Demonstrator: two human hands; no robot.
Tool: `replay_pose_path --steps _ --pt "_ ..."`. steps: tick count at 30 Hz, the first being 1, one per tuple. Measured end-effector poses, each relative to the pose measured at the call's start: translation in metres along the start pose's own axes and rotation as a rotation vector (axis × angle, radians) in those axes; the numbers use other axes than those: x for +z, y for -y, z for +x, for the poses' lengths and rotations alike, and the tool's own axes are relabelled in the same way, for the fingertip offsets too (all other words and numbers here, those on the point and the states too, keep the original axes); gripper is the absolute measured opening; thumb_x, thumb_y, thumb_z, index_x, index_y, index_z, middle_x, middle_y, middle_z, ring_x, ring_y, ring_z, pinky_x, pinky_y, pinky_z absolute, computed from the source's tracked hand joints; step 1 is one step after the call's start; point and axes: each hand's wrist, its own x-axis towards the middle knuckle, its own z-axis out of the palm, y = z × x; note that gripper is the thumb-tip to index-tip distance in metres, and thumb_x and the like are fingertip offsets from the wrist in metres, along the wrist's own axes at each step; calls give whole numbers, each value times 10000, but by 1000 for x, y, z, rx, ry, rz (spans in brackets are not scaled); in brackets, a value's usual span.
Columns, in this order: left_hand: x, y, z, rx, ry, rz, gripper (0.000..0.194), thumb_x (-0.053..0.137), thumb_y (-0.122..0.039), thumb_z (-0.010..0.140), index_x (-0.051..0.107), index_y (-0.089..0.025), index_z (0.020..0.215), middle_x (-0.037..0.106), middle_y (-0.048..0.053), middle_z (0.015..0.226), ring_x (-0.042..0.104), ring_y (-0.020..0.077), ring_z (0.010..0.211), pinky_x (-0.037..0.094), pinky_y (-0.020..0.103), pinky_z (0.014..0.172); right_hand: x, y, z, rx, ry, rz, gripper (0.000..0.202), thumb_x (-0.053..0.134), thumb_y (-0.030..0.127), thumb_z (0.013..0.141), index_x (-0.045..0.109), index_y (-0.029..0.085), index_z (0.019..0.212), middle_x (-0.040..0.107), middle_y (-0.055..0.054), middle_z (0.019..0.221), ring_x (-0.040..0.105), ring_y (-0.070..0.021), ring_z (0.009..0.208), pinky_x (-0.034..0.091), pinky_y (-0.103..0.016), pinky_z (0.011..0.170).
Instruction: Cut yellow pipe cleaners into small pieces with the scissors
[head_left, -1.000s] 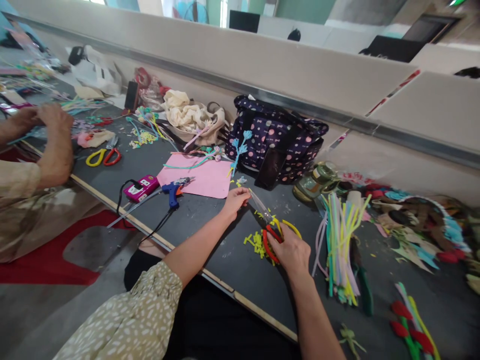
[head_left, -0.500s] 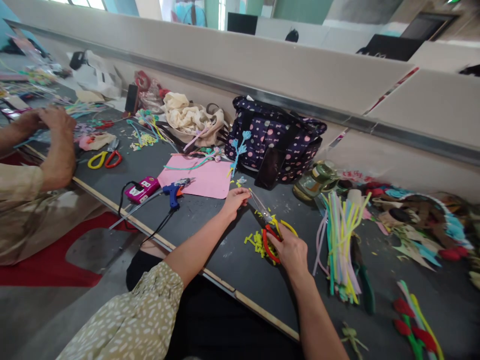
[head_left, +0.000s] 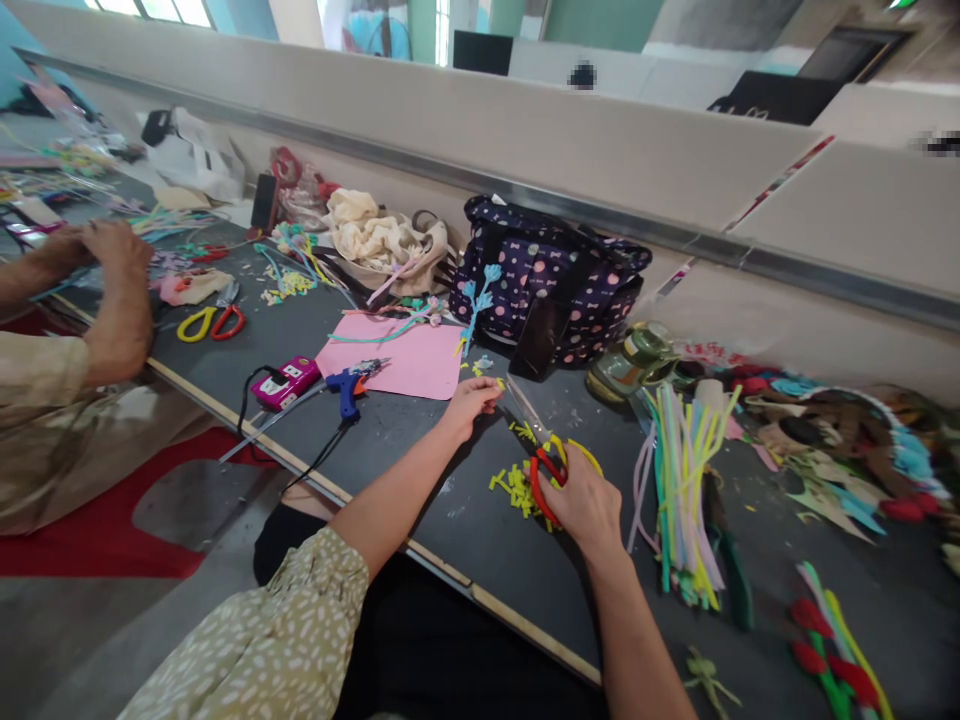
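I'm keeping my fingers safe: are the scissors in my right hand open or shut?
Open: on the scissors in your right hand, the blades stand apart.

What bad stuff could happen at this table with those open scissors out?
The scissors in the right hand open toward the left hand, so a fingertip might get nipped. Loose yellow bits lie just below and could get brushed around. The glue gun's cord runs over the table edge, so someone might snag it.
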Motion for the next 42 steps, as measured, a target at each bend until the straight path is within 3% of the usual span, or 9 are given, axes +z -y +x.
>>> replay_pose_path --steps 13,24,42 --pt "-5 1 5 9 55 -99 241 783 -247 593 584 -141 679 575 -1 639 457 46 498 367 178 489 17 -21 -3 -101 -182 98 467 511 560 827 621 196 1097 704 -39 890 649 -162 778 405 -248 612" --pt "-4 2 3 60 85 -61 234 774 -254 598 574 -145 650 534 -17 604 460 52 503 375 184 493 17 -22 -3 -105 -152 105 441 524 546 813 648 220 1082 701 -42 894 631 -156 728 403 -252 587" --pt "-2 5 2 -47 153 -68 281 782 -228 586 515 -144 610 509 -18 562 458 56 499 363 186 497 14 -21 -2 -75 -87 157 438 518 555 816 658 227 1071 706 -56 933 641 -178 784 428 -262 625"
